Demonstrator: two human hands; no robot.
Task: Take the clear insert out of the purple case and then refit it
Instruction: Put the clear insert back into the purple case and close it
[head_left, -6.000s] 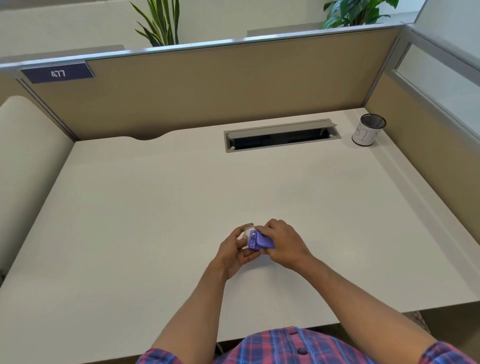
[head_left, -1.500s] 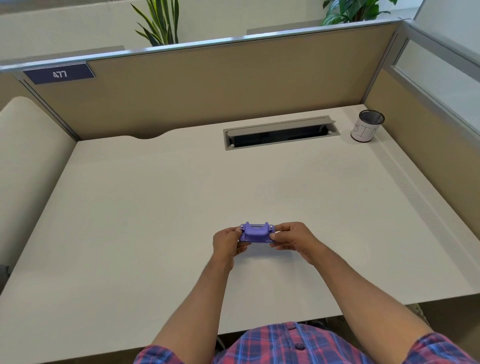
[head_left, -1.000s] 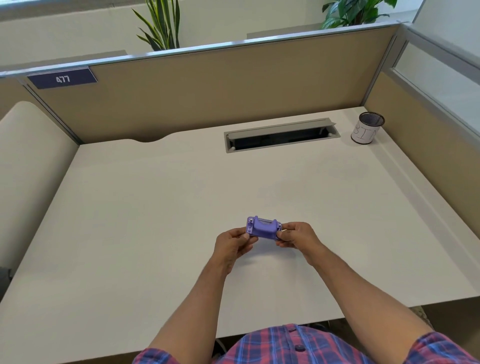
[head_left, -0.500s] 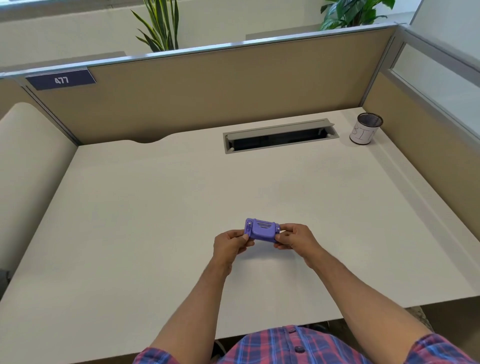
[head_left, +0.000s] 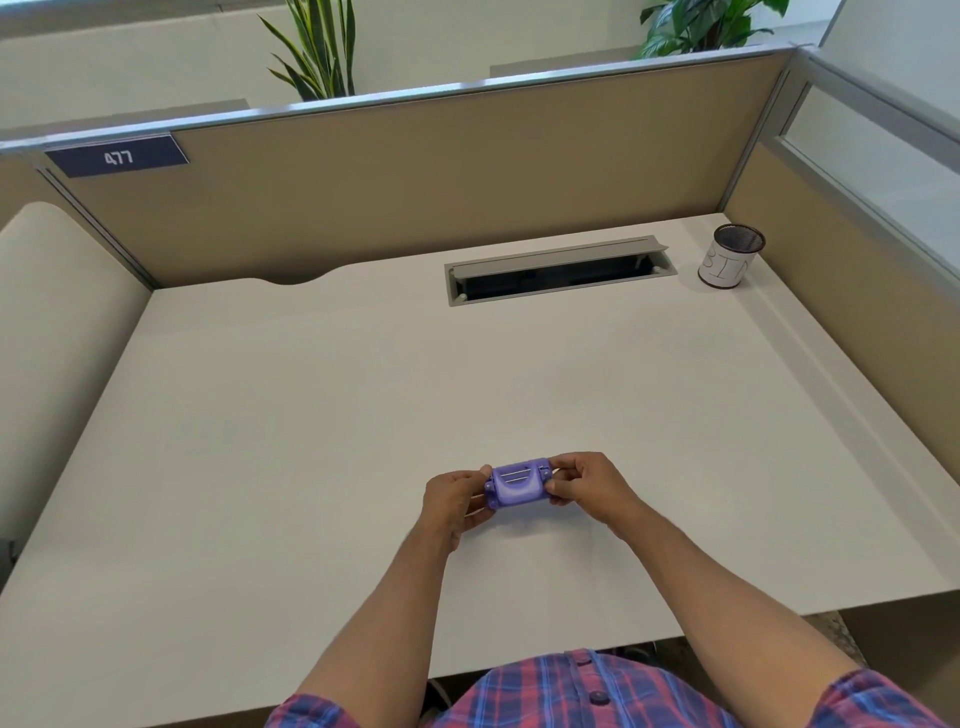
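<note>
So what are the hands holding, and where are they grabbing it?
Both hands hold the purple case above the desk. The left hand pinches its left end and the right hand pinches its right end.

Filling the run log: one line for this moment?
purple case | held above desk | left hand + right hand pinch ends | insert not visible

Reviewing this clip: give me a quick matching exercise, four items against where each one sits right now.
Items:
1. purple case
2. mesh cup
3. cable slot
4. number plate

Places:
A. top left of the partition
B. far right corner of the desk
C. held between the left hand and the right hand
D. back middle of the desk

Pairs: 1-C, 2-B, 3-D, 4-A
</note>
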